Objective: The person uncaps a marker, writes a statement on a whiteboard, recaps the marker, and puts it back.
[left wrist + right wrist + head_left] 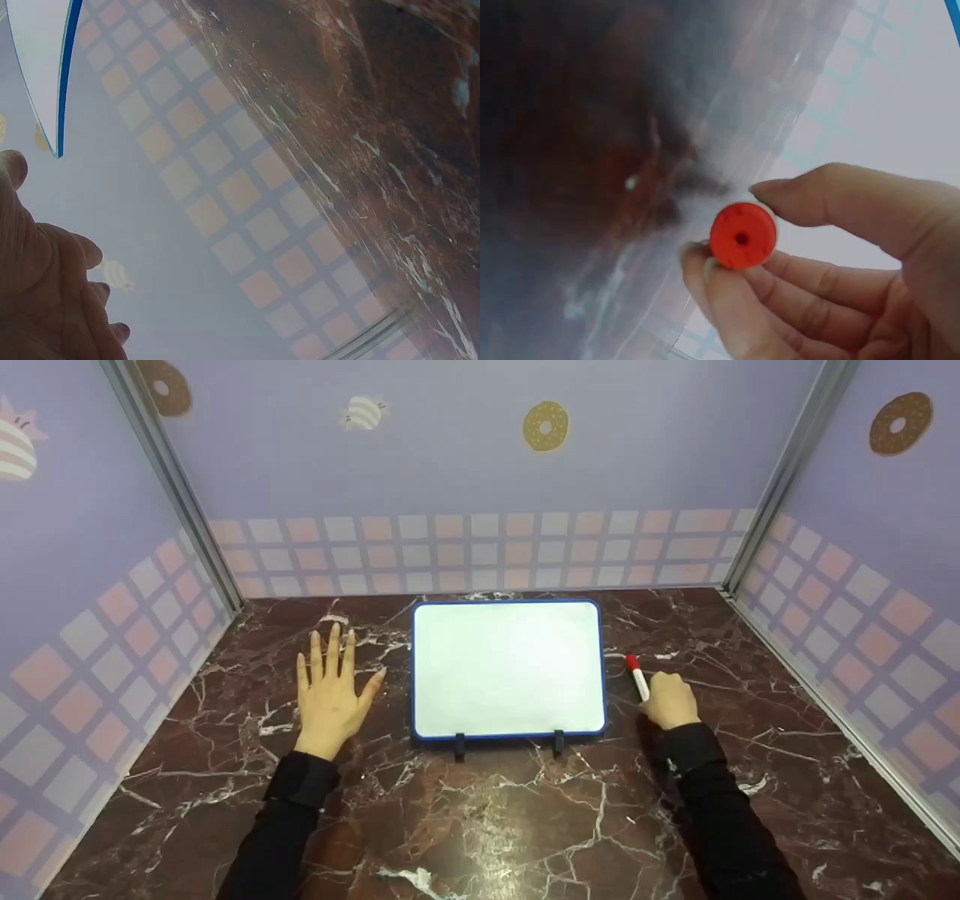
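A small whiteboard (508,669) with a blue frame stands on two black feet (460,746) in the middle of the table, its surface blank. Right of it, my right hand (670,701) grips a white marker (640,684) whose red cap points away from me. In the right wrist view the marker's round red end (742,234) shows between the thumb (832,193) and curled fingers. My left hand (330,709) is left of the board, palm down with its fingers spread, holding nothing. The left wrist view catches the board's corner (49,90) beyond that hand.
The table (517,817) has a dark red marble pattern with white veins. Lilac walls (450,457) with pink and white squares enclose it at the back and both sides. Metal posts (787,472) stand in the back corners.
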Demonstrator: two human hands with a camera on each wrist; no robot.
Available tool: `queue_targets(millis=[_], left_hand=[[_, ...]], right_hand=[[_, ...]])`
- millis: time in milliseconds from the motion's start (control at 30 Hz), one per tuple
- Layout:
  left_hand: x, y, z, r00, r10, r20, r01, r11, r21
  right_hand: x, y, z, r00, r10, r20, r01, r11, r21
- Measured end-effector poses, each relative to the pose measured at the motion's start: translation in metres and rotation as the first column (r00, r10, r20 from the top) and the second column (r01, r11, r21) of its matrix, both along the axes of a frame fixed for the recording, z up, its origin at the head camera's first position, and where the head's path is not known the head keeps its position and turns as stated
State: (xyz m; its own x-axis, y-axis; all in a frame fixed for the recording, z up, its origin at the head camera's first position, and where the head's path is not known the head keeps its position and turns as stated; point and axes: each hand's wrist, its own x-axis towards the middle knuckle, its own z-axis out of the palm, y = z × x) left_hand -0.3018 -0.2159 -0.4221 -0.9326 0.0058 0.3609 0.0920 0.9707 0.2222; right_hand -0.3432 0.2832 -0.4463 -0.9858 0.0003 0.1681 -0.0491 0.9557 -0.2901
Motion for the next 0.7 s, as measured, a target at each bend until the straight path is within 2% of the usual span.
queue_targets(millis=[267,400,533,700], left_hand=[[0.001,0.000,0.002,0.999,-0.004,0.043,0.004,1.000,0.001],[0.002,0.000,0.003,0.999,-0.002,0.053,0.002,1.000,-0.005],[0.001,0.000,0.003,0.999,-0.001,0.052,0.002,1.000,-0.007],[0.000,0.001,0.003,0.998,-0.006,0.065,0.006,1.000,0.002]], right_hand=[[0.002,0.007,0.011,0.998,-0.014,-0.064,0.012,1.000,-0.027],[0.005,0.011,0.019,0.991,-0.030,-0.130,0.022,0.998,-0.060],[0.008,0.012,0.027,0.978,-0.050,-0.202,0.030,0.994,-0.101],[0.010,0.005,0.033,0.943,-0.079,-0.323,0.036,0.990,-0.137]])
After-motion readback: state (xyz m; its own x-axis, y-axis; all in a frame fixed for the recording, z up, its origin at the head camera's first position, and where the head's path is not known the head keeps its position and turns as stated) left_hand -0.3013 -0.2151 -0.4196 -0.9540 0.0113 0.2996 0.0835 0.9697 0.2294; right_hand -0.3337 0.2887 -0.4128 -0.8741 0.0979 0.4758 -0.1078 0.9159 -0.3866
